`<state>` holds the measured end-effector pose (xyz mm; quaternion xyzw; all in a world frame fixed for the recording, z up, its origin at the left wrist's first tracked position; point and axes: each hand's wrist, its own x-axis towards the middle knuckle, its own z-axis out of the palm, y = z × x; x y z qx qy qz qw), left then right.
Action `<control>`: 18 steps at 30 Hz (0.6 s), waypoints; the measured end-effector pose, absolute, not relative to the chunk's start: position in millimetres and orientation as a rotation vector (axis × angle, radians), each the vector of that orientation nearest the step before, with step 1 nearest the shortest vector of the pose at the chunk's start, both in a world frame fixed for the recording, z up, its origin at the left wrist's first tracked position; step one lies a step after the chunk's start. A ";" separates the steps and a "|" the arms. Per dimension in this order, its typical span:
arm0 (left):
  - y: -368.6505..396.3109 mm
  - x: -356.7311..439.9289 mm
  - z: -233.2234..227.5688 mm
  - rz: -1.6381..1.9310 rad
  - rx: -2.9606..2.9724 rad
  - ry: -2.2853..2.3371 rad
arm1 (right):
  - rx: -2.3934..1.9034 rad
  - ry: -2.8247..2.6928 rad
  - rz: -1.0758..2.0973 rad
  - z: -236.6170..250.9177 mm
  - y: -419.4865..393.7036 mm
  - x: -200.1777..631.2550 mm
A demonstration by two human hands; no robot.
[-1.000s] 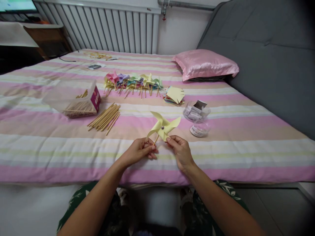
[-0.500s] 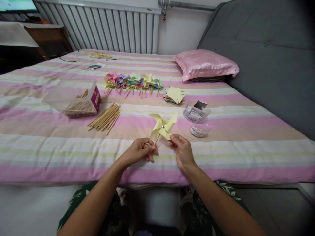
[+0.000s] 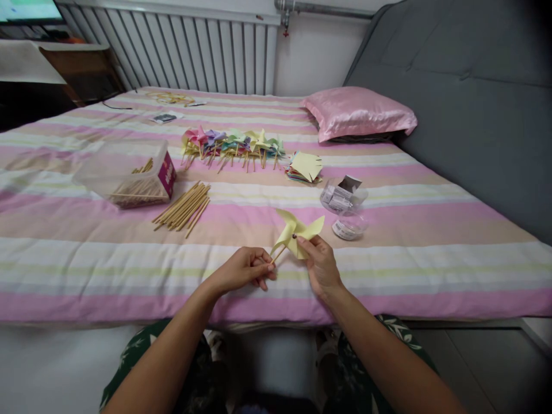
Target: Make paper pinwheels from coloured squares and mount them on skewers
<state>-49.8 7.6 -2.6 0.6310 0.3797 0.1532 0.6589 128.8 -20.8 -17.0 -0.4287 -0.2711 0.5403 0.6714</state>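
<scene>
A pale yellow paper pinwheel [image 3: 297,230] on a thin wooden stick hangs just above the striped bed [image 3: 86,264]. My left hand [image 3: 244,269] pinches the lower end of the stick. My right hand [image 3: 319,264] grips the pinwheel's lower blade near the centre pin. The pinwheel is tilted to the right. A row of finished coloured pinwheels [image 3: 233,144] lies further back on the bed.
A loose bundle of wooden sticks [image 3: 184,207] lies left of centre, beside a clear box of sticks [image 3: 129,172]. A stack of cut paper squares [image 3: 305,167] and small clear containers [image 3: 345,201] sit to the right. A pink pillow [image 3: 357,112] rests by the grey headboard.
The pinwheel has turned and tilted to the right and come lower. My right hand moved up onto its blade near the pin; my left hand shifted slightly down.
</scene>
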 end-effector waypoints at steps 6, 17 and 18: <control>6.1 -48.9 0.6 0.321 1.424 0.857 | -0.995 -0.543 1.196 -20.1 -19.0 127.7; 5.3 -48.8 -1.2 0.316 1.435 0.845 | -1.062 -0.560 1.152 -24.3 -19.9 128.0; 5.3 -48.9 -1.5 0.318 1.436 0.843 | -1.066 -0.563 1.148 -24.2 -19.9 127.6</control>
